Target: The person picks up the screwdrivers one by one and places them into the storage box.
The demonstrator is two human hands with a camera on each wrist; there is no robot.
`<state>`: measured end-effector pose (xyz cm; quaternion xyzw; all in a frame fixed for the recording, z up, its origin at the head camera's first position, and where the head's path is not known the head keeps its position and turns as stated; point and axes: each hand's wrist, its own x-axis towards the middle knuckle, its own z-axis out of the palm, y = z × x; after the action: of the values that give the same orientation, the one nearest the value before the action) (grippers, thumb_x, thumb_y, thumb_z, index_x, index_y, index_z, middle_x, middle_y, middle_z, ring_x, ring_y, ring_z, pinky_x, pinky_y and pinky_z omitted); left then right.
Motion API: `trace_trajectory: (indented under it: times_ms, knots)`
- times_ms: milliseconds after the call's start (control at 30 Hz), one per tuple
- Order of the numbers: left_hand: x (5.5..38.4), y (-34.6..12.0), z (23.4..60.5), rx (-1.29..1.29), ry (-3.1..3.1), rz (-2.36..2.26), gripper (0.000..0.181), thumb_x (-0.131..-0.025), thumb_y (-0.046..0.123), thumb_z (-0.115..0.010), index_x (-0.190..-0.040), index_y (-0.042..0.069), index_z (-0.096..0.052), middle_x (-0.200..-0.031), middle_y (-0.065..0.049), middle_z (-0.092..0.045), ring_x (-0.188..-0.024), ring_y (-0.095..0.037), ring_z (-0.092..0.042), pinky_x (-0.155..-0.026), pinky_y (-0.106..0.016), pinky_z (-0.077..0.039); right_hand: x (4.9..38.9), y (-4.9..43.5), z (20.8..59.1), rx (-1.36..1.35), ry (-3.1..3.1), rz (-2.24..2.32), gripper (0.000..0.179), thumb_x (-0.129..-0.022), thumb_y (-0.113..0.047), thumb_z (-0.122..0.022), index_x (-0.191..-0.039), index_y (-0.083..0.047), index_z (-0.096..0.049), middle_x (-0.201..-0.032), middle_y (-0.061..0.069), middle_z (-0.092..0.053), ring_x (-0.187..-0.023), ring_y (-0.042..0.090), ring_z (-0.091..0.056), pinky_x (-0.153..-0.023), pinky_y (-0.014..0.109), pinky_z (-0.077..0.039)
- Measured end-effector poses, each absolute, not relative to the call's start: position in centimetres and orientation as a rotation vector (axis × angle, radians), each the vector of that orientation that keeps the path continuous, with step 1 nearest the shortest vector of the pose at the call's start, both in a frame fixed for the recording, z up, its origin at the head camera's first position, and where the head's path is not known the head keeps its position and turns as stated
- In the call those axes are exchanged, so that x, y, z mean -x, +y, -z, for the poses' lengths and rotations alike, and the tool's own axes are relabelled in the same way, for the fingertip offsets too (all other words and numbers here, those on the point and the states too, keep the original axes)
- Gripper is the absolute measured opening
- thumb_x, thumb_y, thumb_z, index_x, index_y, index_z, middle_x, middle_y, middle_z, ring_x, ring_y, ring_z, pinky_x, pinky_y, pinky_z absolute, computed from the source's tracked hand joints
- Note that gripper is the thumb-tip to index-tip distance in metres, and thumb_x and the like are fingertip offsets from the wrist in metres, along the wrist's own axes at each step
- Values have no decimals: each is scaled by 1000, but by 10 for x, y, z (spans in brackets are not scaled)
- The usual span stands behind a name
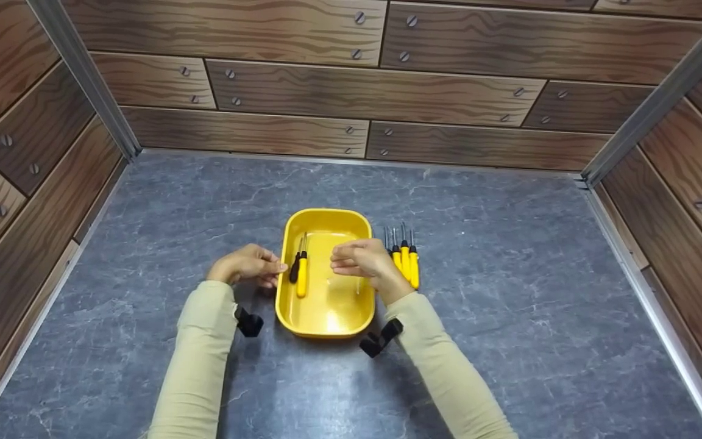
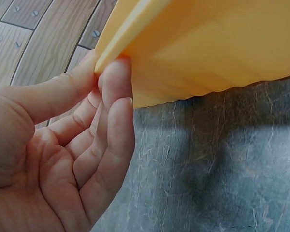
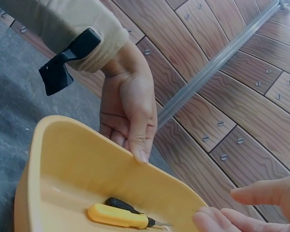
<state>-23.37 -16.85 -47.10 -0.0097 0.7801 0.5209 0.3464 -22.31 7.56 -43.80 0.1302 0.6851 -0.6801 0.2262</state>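
A yellow plastic bin (image 1: 326, 317) stands on the grey surface, and my left hand (image 1: 247, 265) pinches its left rim between thumb and fingers. The left wrist view shows this grip on the rim (image 2: 130, 36) up close. Inside the bin, along its left side, lie a yellow-handled screwdriver (image 1: 302, 277) and a black-handled screwdriver (image 3: 120, 204). Over the bin's right part is my right hand (image 1: 363, 259), holding nothing, its thumb and fingers apart in the right wrist view. Several yellow-handled screwdrivers (image 1: 414, 268) lie just right of the bin, partly hidden by that hand.
Wood-patterned panels (image 1: 375, 91) wall the grey marbled surface (image 1: 509, 292) at the back and both sides. Metal strips (image 1: 668, 341) run along the surface's edges. Each sleeve has a black bracket (image 1: 249, 323) at the wrist.
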Motion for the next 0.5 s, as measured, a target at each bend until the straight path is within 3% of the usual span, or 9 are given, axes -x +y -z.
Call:
trace_trajectory:
  times_ms: [333, 500]
  knots:
    - [233, -168, 471, 46, 2025, -1347, 21, -95, 17, -61, -104, -1, -62, -67, 5, -64, -61, -4, -62, -65, -18, -57, 225, 90, 438, -350, 1914, 1870, 34, -93, -4, -59, -122, 13, -58, -79, 6, -68, -63, 10, -68, -67, 23, -62]
    - [233, -169, 471, 25, 2032, -1339, 23, -95, 18, -61, -105, -2, -62, -67, 5, -64, -60, -4, -62, -64, -18, -57, 225, 97, 439, -367, 1909, 1901, 34, -91, -2, -61, -121, 15, -57, -76, 7, -68, -63, 11, -68, -67, 24, -62]
